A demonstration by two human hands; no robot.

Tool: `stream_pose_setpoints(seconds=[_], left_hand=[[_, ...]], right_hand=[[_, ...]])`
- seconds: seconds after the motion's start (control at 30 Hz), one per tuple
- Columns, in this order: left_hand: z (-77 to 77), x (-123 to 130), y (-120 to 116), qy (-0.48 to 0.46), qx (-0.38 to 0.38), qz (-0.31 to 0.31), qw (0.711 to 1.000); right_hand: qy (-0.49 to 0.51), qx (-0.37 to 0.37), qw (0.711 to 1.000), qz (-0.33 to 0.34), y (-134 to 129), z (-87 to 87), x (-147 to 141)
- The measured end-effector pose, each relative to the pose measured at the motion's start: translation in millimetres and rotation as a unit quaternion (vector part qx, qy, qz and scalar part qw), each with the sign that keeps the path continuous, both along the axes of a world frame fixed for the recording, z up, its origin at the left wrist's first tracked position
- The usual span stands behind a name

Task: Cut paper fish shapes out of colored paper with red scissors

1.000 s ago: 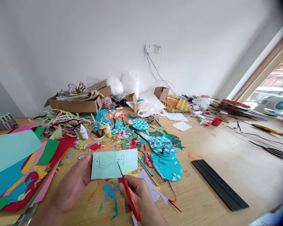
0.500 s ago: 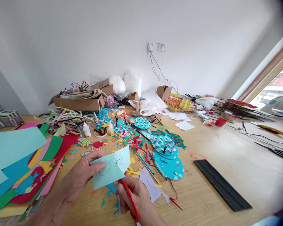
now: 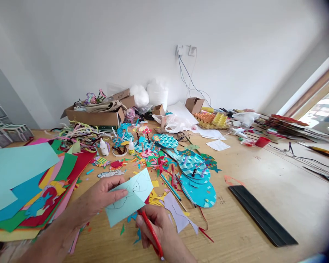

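Left fingers [image 3: 115, 181] pinch paper [image 3: 130, 208], right fingers [image 3: 142, 223] grip scissors [image 3: 150, 229]; blurred handwritten digits [image 3: 221, 200] mark the table [image 3: 224, 226]

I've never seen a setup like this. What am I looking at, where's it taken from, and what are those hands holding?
There's no machine here: these are a person's bare hands, seen by a camera worn on that person's head, looking forward and down. The left hand holds light blue paper with fish drawn on it. The right hand holds red-handled scissors. On the wooden table lie colored sheets at left, yellow scraps, two small bottles and a black strip at right.
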State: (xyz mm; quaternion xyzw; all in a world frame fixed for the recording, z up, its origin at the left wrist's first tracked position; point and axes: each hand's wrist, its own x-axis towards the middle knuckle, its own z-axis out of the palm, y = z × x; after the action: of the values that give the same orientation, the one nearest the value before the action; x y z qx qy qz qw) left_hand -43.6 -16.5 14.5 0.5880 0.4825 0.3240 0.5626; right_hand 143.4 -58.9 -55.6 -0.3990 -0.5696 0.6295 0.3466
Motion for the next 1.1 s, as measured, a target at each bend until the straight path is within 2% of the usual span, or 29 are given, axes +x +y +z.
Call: stream_pose_setpoints(seconds=[0.4,0.73,0.97,1.1], left_hand=[[2.6,1,-3,0.003,0.008,0.037,0.999],[-3.6,-5,-2,0.043,-0.035,-0.02,0.998],[-4.5,-4,-1,0.056,-0.037,-0.087,0.994],[-6.1,2,-2,0.043,-0.063,-0.09,0.993]], right_hand=[[-0.026,0.008,1.0,0.009,1,-4.6,0],[-0.037,0.034,0.999,0.008,0,1.7,1],[-0.014,0.017,1.0,0.004,-1,0.2,0],[-0.019,0.011,1.0,0.002,-1,-2.0,0]])
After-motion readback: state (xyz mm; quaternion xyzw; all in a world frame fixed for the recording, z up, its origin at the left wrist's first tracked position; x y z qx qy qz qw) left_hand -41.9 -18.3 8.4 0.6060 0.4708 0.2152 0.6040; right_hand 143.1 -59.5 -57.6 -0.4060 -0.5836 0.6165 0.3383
